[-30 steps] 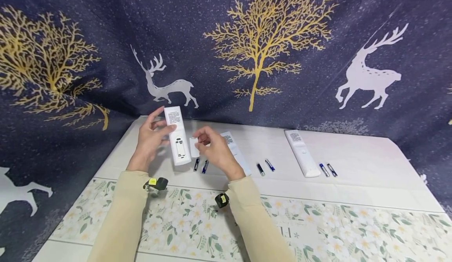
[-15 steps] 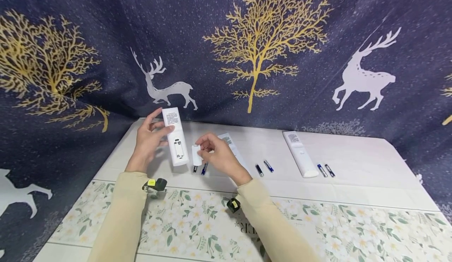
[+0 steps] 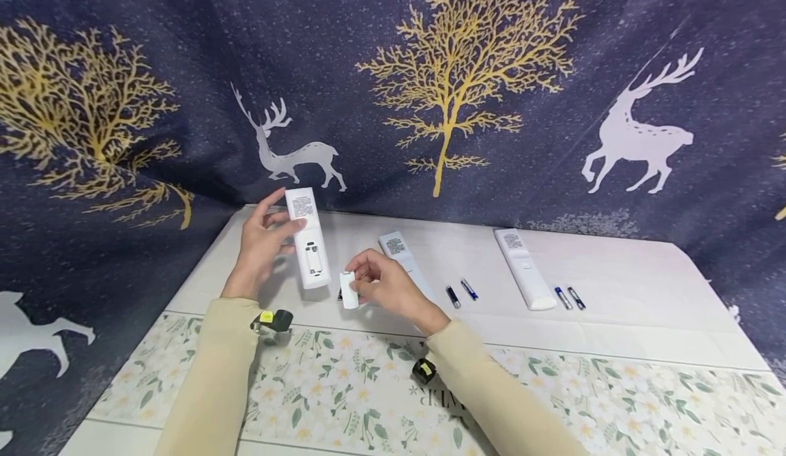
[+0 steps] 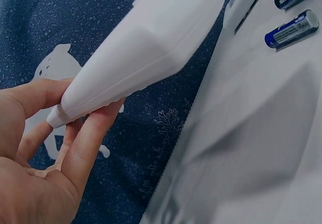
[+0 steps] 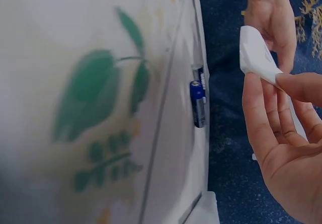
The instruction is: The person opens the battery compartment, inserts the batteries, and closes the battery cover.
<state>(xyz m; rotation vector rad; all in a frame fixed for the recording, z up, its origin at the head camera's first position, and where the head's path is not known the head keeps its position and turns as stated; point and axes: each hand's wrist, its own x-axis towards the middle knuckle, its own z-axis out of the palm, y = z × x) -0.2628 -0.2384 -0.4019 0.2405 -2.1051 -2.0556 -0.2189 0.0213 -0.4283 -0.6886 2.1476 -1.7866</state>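
My left hand [image 3: 256,246] grips a white remote control [image 3: 311,233] near its upper end, thumb across the back and fingers along the far side. Its back faces me, and the uncovered battery compartment [image 3: 314,261] holds no batteries. Between thumb and fingers, my right hand [image 3: 393,289] pinches the small white battery cover [image 3: 348,292], to the right of and slightly below the remote's lower end. Behind the cover, two batteries are mostly hidden in the head view; the left wrist view shows a blue-and-silver battery [image 4: 292,30] lying on the table.
Another white remote [image 3: 410,265] lies face down behind my right hand, partly covered by it. A pair of batteries [image 3: 452,297] lies to its right. Farther right rest a third remote [image 3: 525,268] and two more batteries [image 3: 563,298]. A dark printed cloth [image 3: 368,128] hangs behind the table.
My right hand has drawn the battery cover away from the remote, down and to the right, over the nearby batteries. The left hand with the remote has stayed nearly still.
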